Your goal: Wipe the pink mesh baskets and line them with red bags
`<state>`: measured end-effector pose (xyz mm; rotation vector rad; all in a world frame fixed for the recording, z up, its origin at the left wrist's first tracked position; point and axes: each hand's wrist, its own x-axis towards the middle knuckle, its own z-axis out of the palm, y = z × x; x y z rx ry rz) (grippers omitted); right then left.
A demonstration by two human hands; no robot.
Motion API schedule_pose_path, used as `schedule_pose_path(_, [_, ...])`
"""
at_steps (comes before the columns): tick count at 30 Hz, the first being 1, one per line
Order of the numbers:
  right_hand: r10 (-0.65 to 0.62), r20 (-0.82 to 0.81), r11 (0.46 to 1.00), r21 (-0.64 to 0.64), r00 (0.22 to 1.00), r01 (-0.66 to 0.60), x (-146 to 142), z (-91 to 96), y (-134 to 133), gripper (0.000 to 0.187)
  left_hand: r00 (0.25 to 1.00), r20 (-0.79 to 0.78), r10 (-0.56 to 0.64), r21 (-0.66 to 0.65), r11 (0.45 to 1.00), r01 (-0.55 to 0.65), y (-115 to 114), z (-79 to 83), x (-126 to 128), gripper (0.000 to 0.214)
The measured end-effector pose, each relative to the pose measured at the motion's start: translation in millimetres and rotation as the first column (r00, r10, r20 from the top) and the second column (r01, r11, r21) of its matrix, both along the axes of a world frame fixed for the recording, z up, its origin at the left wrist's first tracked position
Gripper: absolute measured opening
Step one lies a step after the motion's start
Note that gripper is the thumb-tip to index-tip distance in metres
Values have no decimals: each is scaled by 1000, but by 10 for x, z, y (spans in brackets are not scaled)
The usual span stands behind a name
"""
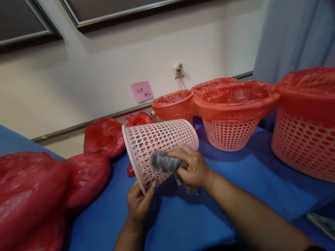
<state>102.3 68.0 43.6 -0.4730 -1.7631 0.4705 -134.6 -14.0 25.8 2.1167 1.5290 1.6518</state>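
Observation:
A pale pink plastic wastebasket [159, 137] with a pattern of holes lies tilted on its side above the blue table, its rim facing left. My left hand [140, 202] grips the lower part of that rim, thumb on the outer wall and fingers inside. Bunched in my right hand [195, 167] is a grey cloth [164, 162], pressed against or very close to the basket's perforated side. One end of the cloth hangs below my right hand.
Several baskets lined with red bags, such as the middle basket [231, 130] and the large basket [305, 146], stand at the right. Filled red plastic bags [31, 184] lie at the left on the blue tablecloth [188, 219]. A pink note [142, 91] and a socket [178, 72] are on the wall.

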Motion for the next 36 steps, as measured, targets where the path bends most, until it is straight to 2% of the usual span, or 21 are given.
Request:
schedule_pose_path(2, [-247, -117, 967, -100, 962, 236, 70, -38, 180, 53, 999, -40, 14, 30, 999, -13, 2, -24, 0, 17])
schedule_pose_path(3, [-377, -143, 920, -174, 915, 352, 114, -58, 282, 50, 998, -66, 7, 50, 999, -4, 2, -34, -1, 16])
schedule_pose_path(5, [-583, -108, 786, -326, 805, 525, 197, -94, 467, 45, 993, -115, -21, 82, 996, 30, 3, -52, -1, 15])
schedule_pose_path(7, [-667, -25, 688, -404, 744, 603, 242, -117, 572, 47, 989, -139, -44, 93, 994, 58, 4, -66, 8, 16])
schedule_pose_path(8, [-675, 3, 675, -403, 738, 618, 240, -123, 581, 50, 988, -146, -56, 90, 993, 70, 3, -71, 17, 17])
schedule_pose_path(10, [-641, 24, 721, -322, 767, 613, 191, -122, 508, 59, 985, -147, -88, 63, 993, 98, -2, -71, 47, 19])
schedule_pose_path(12, [-537, 30, 830, -158, 843, 535, 104, -106, 344, 66, 984, -142, -106, 37, 993, 113, -12, -52, 84, 20])
schedule_pose_path(14, [-356, 48, 934, 36, 933, 355, 12, -81, 139, 69, 981, -158, -113, 10, 993, 116, -22, -13, 114, 21])
schedule_pose_path(15, [-250, 66, 962, 127, 966, 240, -29, -66, 37, 68, 978, -173, -118, 3, 993, 121, -25, 10, 123, 21])
schedule_pose_path(16, [-146, 90, 970, 210, 985, 125, -65, -54, -56, 67, 971, -197, -136, -1, 990, 138, -26, 33, 127, 21])
schedule_pose_path(18, [13, 136, 943, 327, 991, -57, -123, -39, -203, 62, 950, -255, -180, 15, 982, 190, -23, 70, 123, 32])
schedule_pose_path(20, [76, 155, 917, 376, 985, -130, -159, -44, -270, 58, 936, -292, -197, 29, 976, 215, -18, 86, 117, 42])
schedule_pose_path(22, [25, 107, 941, 334, 994, -60, -161, -68, -231, 58, 941, -289, -174, 1, 983, 182, -14, 82, 123, 36])
schedule_pose_path(24, [-142, 17, 972, 189, 990, 136, -117, -101, -82, 59, 953, -263, -153, -44, 988, 147, -14, 65, 140, 25])
schedule_pose_path(25, [-257, -24, 963, 81, 966, 258, -75, -116, 24, 58, 955, -256, -149, -55, 989, 140, -16, 55, 148, 23])
schedule_pose_path(26, [-373, -48, 928, -39, 927, 371, -24, -127, 142, 56, 955, -257, -149, -55, 989, 140, -17, 44, 155, 23])
schedule_pose_path(28, [-552, -38, 812, -252, 833, 526, 90, -137, 370, 52, 949, -273, -156, -44, 988, 150, -20, 25, 164, 21])
schedule_pose_path(30, [-630, -9, 721, -379, 776, 580, 177, -126, 512, 49, 938, -306, -165, -32, 986, 163, -20, 19, 171, 20])
schedule_pose_path(31, [-636, -12, 712, -397, 772, 580, 196, -112, 530, 48, 930, -325, -171, -28, 985, 171, -18, 22, 175, 21])
schedule_pose_path(33, [-576, -60, 783, -328, 816, 528, 180, -75, 450, 47, 910, -368, -188, -37, 981, 188, -9, 38, 188, 23])
schedule_pose_path(36, [-276, -101, 961, -37, 956, 273, 74, -3, 132, 53, 876, -436, -207, -79, 978, 191, 10, 67, 203, 25])
